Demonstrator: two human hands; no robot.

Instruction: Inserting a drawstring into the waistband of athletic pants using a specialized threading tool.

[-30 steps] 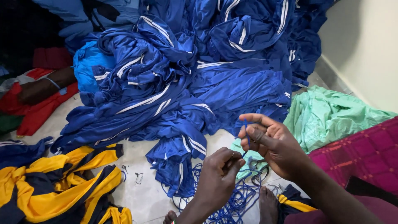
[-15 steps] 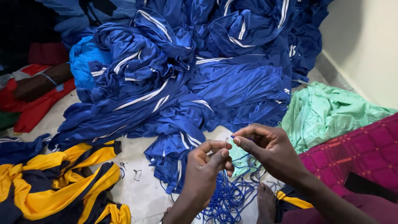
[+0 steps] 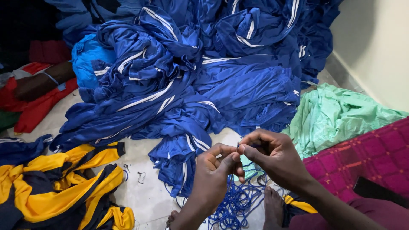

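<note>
Left hand [image 3: 215, 170] and right hand [image 3: 272, 155] meet fingertip to fingertip, pinching thin blue cord [image 3: 238, 200] above the floor's near edge; threading underway, needing fine alignment

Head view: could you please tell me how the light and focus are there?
Head view: soft even light, no glare; top left corner falls dark; blue garments are sharp, with sheen on the folds; both hands, left and right, show little blur.
</note>
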